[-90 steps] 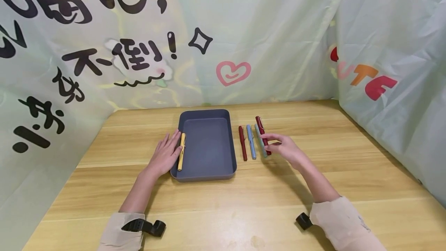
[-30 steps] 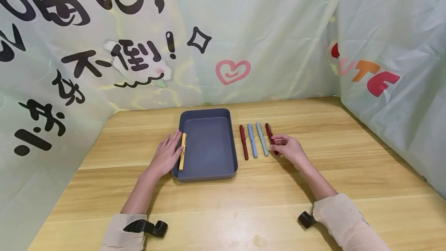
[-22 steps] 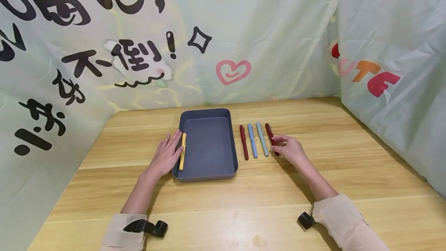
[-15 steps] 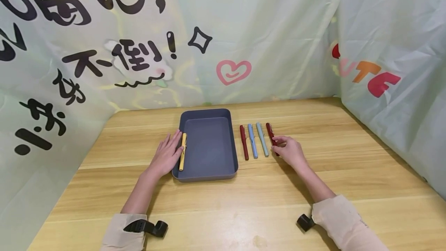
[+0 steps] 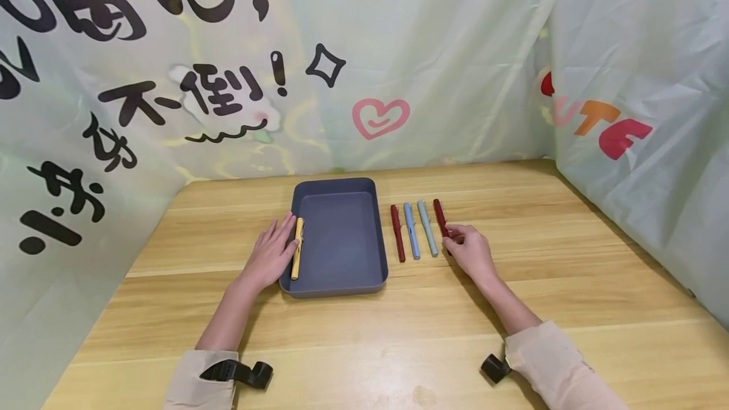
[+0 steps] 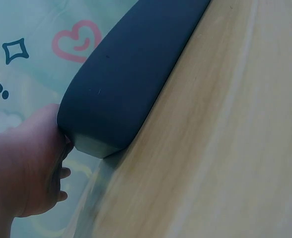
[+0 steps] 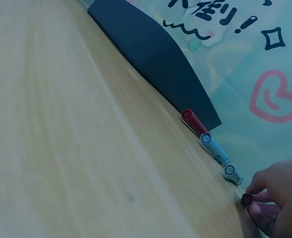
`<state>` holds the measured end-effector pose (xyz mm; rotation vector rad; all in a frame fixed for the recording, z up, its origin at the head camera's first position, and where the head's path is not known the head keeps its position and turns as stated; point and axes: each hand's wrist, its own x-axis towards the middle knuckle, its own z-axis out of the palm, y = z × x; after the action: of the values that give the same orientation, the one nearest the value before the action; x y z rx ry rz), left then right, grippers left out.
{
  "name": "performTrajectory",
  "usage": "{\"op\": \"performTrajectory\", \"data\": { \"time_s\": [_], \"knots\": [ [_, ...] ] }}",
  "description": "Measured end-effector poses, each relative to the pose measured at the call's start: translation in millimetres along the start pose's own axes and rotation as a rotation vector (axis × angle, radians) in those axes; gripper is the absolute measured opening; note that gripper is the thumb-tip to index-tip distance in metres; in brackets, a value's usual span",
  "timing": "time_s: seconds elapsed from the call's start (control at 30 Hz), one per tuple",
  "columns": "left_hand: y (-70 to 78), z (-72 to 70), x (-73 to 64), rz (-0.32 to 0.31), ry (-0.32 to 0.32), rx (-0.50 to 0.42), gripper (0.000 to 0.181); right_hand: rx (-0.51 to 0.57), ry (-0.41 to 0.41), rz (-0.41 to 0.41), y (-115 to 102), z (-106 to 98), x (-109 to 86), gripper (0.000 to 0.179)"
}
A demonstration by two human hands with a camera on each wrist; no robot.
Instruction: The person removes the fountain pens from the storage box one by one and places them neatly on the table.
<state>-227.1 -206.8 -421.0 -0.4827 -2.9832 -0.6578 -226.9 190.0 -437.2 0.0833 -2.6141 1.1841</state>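
My left hand (image 5: 270, 252) rests flat along the left wall of the dark grey tray (image 5: 344, 286), fingers straight and the thumb over the rim beside a yellow pen (image 5: 298, 248). That pen lies lengthwise inside the tray, close to its left wall. To the right of the tray, my right hand (image 5: 471, 250) pinches the lower part of a dark red pen (image 5: 439, 212) between thumb and fingers, low at the tabletop. In the right wrist view, the end of this dark red pen (image 7: 247, 199) shows between the fingertips.
Between tray and right hand, another dark red pen (image 5: 397, 233), a blue pen (image 5: 411, 231) and a pale green pen (image 5: 428, 228) lie side by side on the wooden table (image 5: 353, 353). A printed cloth (image 5: 455, 68) hangs behind the table and along its sides.
Three seconds ago the held dark red pen slanted over the pale green one; it has come right and down beside it. Lately the right hand has shifted only slightly. The left hand stays put.
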Motion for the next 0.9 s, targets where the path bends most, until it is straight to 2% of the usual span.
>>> {"op": "performTrajectory", "data": {
  "time_s": [0.9],
  "knots": [
    [-1.3, 0.4, 0.7, 0.003, 0.0, -0.006, 0.056, -0.007, 0.02, -0.064, 3.0, 2.6, 1.5, 0.03]
  ]
}}
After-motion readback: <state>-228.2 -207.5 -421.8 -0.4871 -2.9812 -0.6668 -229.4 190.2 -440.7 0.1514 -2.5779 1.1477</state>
